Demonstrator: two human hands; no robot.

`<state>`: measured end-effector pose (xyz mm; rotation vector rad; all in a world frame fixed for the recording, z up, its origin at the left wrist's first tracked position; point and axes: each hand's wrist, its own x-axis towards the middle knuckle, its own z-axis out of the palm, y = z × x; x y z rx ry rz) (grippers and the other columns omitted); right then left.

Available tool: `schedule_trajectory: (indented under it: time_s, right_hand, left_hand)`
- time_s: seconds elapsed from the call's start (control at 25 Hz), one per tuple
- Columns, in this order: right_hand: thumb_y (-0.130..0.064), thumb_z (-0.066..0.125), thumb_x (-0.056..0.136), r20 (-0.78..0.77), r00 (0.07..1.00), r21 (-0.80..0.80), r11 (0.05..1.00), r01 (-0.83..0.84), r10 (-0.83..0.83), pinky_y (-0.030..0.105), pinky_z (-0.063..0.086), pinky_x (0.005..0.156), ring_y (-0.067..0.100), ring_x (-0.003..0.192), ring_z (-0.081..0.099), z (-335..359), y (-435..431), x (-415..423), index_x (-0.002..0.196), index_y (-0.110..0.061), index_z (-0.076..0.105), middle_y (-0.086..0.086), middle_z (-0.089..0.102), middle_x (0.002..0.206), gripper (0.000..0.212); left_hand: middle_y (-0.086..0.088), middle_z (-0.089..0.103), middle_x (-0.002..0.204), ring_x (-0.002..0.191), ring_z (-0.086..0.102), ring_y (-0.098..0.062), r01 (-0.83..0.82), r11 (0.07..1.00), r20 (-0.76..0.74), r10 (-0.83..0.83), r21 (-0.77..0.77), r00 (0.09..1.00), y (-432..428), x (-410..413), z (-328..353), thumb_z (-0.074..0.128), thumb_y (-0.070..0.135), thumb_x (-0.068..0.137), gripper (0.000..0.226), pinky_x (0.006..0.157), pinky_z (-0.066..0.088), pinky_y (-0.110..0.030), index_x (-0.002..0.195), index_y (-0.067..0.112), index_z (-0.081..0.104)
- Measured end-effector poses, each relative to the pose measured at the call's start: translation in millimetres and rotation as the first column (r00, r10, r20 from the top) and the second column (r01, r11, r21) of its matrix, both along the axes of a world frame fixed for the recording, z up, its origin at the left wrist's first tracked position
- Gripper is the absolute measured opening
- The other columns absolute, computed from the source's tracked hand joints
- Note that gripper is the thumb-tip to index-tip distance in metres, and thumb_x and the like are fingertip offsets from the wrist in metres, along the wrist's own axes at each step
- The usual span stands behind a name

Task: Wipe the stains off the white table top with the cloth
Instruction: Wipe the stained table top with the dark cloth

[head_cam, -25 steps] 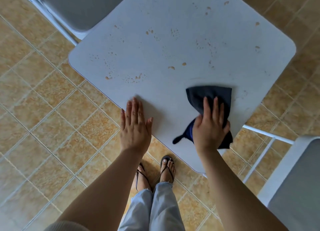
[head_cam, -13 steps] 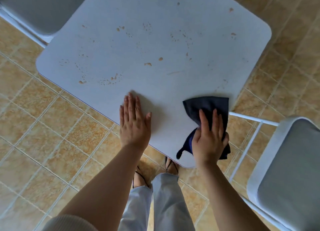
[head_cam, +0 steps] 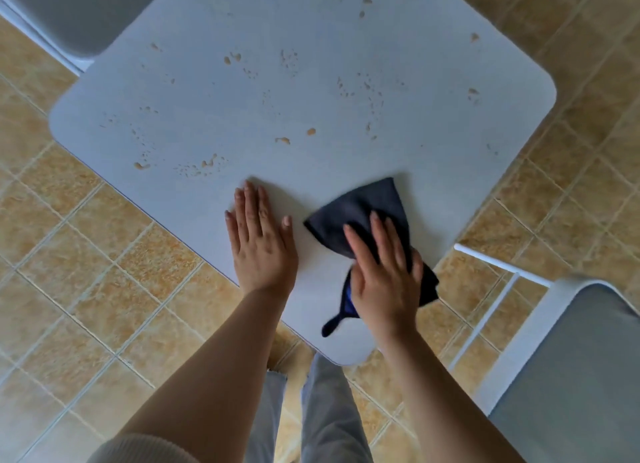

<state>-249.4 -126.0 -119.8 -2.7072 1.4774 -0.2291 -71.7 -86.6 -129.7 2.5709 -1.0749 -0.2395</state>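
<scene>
your right hand [head_cam: 384,282] lies flat on the dark cloth [head_cam: 367,209], fingers straight, pressing it to the white table top [head_cam: 346,171] near its closest corner. just beside it, your left hand [head_cam: 259,244] rests flat, fingers together. beyond both, tan stains [head_cam: 207,162] dot the top.

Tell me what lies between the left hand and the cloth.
Head view: only a narrow bare strip of table top separates left hand and cloth.

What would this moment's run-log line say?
phase: wiping near corner | right hand: flat on dark cloth | left hand: flat on table top | stains: many unwiped, far side
</scene>
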Motion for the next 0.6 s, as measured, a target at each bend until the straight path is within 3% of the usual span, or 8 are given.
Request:
schedule_trajectory:
  time_s: [0.2, 0.28, 0.36, 0.44, 0.6]
  right_hand:
    - [-0.023, 0.045, 0.098, 0.016, 0.93, 0.05, 0.929, 0.366, -0.367, 0.055, 0.037, 0.103, 0.026, 0.147, 0.035, -2, -86, -9, 0.145, -0.032, 0.048, 0.007, 0.037, 0.159, 0.048]
    - [-0.023, 0.043, 0.098, 0.04, 0.913, 0.056, 0.913, 0.403, -0.406, 0.057, 0.037, 0.102, 0.028, 0.147, 0.034, -4, -119, 26, 0.146, -0.031, 0.046, 0.01, 0.036, 0.159, 0.049]
    - [-0.025, 0.043, 0.097, 0.052, 0.939, 0.048, 0.94, 0.339, -0.341, 0.055, 0.038, 0.102, 0.028, 0.146, 0.036, -7, -127, 60, 0.146, -0.031, 0.046, 0.011, 0.037, 0.159, 0.05]
    - [-0.026, 0.045, 0.098, 0.054, 0.983, 0.005, 0.985, 0.173, -0.173, 0.053, 0.038, 0.102, 0.027, 0.146, 0.037, -7, -109, 74, 0.146, -0.032, 0.047, 0.009, 0.038, 0.158, 0.049]
    - [-0.025, 0.049, 0.099, 0.038, 0.989, -0.018, 0.99, -0.141, 0.141, 0.049, 0.037, 0.104, 0.024, 0.146, 0.037, -3, -65, 23, 0.145, -0.034, 0.049, 0.004, 0.04, 0.158, 0.047]
  left_hand:
    - [-0.011, 0.019, 0.159, 0.148, 0.011, -0.024, -0.07, 0.996, 0.069, 0.066, 0.051, 0.995, -8, -8, -6, 0.028, 0.038, 0.101, 0.061, 0.121, 0.007, -0.043, 0.151, 0.004, 0.021]
    - [-0.012, 0.019, 0.159, 0.148, 0.012, -0.025, -0.066, 0.996, 0.09, 0.061, 0.055, 0.994, -8, -8, -7, 0.026, 0.039, 0.101, 0.062, 0.12, 0.008, -0.044, 0.151, 0.004, 0.021]
    - [-0.012, 0.019, 0.159, 0.148, 0.012, -0.025, -0.064, 0.996, 0.105, 0.057, 0.059, 0.993, -8, -9, -7, 0.027, 0.039, 0.101, 0.062, 0.12, 0.008, -0.045, 0.151, 0.004, 0.022]
    - [-0.013, 0.02, 0.159, 0.148, 0.012, -0.026, -0.064, 0.996, 0.115, 0.056, 0.067, 0.992, -8, -9, -6, 0.027, 0.039, 0.101, 0.062, 0.12, 0.009, -0.045, 0.151, 0.003, 0.022]
    - [-0.014, 0.023, 0.158, 0.147, 0.015, -0.027, -0.069, 0.996, 0.125, 0.06, 0.064, 0.99, -9, -9, -5, 0.028, 0.039, 0.101, 0.062, 0.12, 0.011, -0.046, 0.15, 0.002, 0.025]
